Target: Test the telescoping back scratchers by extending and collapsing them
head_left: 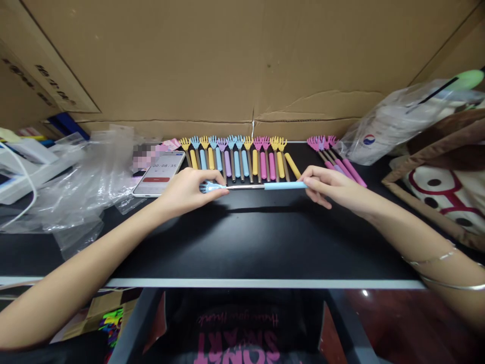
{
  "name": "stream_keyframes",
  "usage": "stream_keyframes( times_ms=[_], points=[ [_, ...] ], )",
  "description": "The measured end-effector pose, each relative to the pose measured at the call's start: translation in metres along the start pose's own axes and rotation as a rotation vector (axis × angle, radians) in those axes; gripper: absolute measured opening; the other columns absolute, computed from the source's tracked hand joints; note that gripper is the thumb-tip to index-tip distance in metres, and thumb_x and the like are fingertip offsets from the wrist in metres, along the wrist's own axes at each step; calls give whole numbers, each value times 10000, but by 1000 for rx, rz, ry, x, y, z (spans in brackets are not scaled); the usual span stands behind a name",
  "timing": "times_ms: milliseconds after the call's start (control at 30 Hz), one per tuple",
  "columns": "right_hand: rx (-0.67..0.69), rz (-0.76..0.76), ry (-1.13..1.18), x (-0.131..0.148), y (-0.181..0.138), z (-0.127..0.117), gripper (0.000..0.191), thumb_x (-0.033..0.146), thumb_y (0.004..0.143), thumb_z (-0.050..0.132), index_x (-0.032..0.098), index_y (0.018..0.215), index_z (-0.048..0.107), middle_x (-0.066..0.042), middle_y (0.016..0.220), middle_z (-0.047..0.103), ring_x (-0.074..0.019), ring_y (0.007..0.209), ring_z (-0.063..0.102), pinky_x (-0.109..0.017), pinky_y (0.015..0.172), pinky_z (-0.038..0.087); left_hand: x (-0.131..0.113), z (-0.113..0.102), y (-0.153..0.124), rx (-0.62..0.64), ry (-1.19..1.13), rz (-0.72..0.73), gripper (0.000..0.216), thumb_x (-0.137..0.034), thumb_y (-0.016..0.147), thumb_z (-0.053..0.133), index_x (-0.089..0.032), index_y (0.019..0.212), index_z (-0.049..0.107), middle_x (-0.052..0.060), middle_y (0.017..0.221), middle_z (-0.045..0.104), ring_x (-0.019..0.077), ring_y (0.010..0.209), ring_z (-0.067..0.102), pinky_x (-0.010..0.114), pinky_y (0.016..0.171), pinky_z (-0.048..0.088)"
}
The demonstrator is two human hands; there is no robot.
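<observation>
A blue back scratcher [285,185], with a metal rod and a claw-shaped head, is held level above the black table between my two hands. My left hand [189,189] pinches it at the claw end between thumb and fingers. At the other end, the fingertips of my right hand [329,186] close on the tip of the blue handle. Just behind it lies a row of back scratchers and handles [238,159] in yellow, blue, purple and pink. To the right of that row rests a smaller group of pink and purple back scratchers [337,157].
Clear plastic bags [94,172] and a phone [159,174] showing a timer lie at the left. A bagged cup [382,131] and a brown-trimmed cloth bag [435,187] stand at the right. Cardboard [227,60] walls the back. The table's pale front edge [265,283] runs below my arms.
</observation>
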State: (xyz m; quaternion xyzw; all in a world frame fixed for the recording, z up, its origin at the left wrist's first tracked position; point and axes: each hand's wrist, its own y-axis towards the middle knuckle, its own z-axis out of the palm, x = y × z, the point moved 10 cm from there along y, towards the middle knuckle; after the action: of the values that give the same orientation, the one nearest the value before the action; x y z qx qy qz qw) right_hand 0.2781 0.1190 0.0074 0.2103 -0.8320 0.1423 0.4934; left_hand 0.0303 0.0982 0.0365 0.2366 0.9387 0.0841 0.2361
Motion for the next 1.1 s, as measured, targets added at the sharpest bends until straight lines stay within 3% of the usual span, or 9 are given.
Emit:
stream_keyframes(
  times_ms=[100, 300, 800, 933, 1100],
  points=[
    [11, 33, 38, -4, 0, 2, 418, 591, 883, 553, 193, 836, 434, 76, 527, 508, -28, 336, 351, -205, 357, 218, -5, -4, -2, -82, 98, 53, 312, -506, 857, 567, -222, 849, 695, -9, 769, 728, 156, 636, 626, 255, 621, 389],
    [72, 94, 118, -9, -4, 10, 411, 579, 904, 527, 207, 794, 390, 89, 493, 450, -24, 324, 288, -208, 336, 123, -18, -11, -9, -209, 236, 174, 300, -482, 911, 532, -227, 869, 683, 5, 850, 750, 163, 730, 675, 238, 603, 392],
    [196, 106, 285, -2, -10, 28, 300, 470, 948, 511, 196, 850, 436, 116, 469, 327, -23, 341, 215, -212, 365, 99, -46, -13, -26, -403, 424, 390, 271, -437, 937, 550, -236, 817, 685, -36, 713, 725, 102, 537, 606, 231, 493, 329],
    [159, 106, 278, -3, -8, 26, 302, 480, 941, 514, 199, 859, 441, 117, 463, 306, -26, 340, 202, -219, 364, 93, -46, -15, -24, -401, 379, 399, 246, -405, 935, 567, -220, 817, 679, -40, 742, 733, 96, 572, 628, 217, 498, 339],
    [28, 30, 165, 5, -5, 18, 338, 528, 937, 489, 195, 874, 482, 97, 469, 339, -42, 345, 255, -234, 361, 134, -40, -21, -18, -343, 305, 292, 243, -411, 919, 569, -222, 833, 697, -26, 810, 750, 109, 646, 657, 213, 526, 344]
  ],
)
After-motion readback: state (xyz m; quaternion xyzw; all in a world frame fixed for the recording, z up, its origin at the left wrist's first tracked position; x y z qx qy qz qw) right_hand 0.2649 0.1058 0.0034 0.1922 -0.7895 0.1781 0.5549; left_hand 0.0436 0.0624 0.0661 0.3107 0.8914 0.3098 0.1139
